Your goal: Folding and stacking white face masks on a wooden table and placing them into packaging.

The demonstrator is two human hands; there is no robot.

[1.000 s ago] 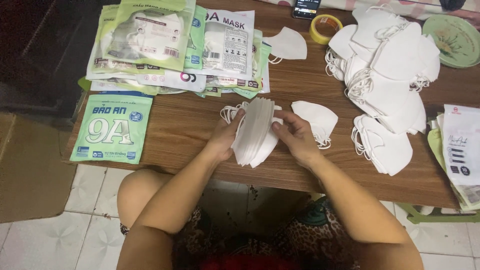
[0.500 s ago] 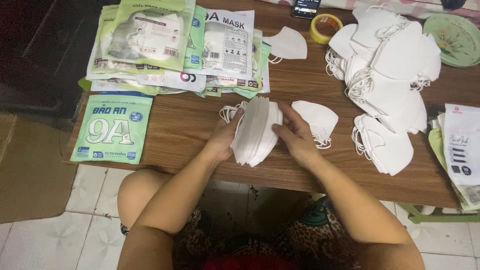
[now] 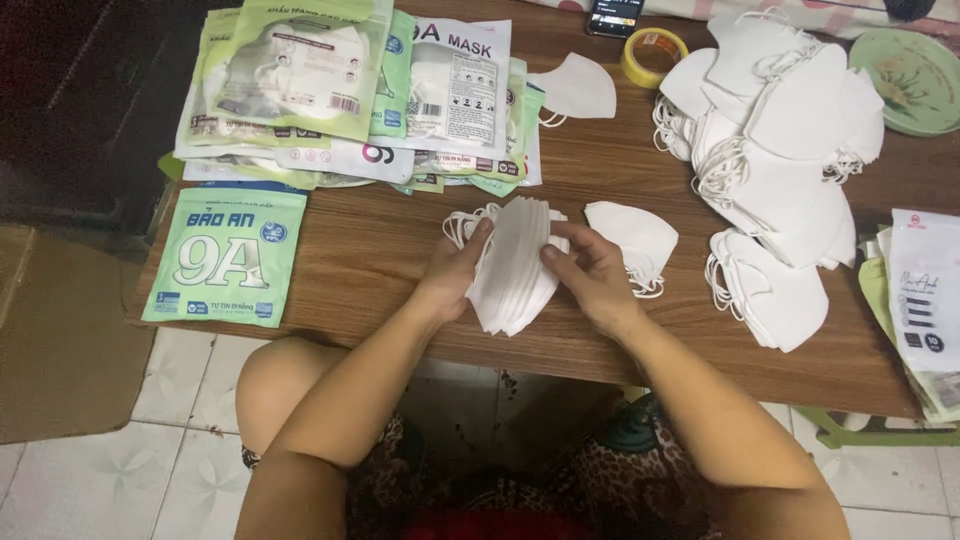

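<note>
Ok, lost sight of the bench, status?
Left hand and right hand clamp stack of white masks on edge. Single mask beside right hand. Nothing in the way.

On the brown wooden table (image 3: 370,250), your left hand (image 3: 455,275) and right hand (image 3: 590,275) flanked the stack of white folded face masks (image 3: 515,265) near the front edge. A single white face mask (image 3: 635,235) lay just right of your right hand, with the big heap of loose white masks (image 3: 775,150) farther right. The flat green mask pouch (image 3: 228,255) sat at the left, the pile of printed mask packets (image 3: 350,95) behind it, and the yellow tape roll (image 3: 654,55) lay at the back.
</note>
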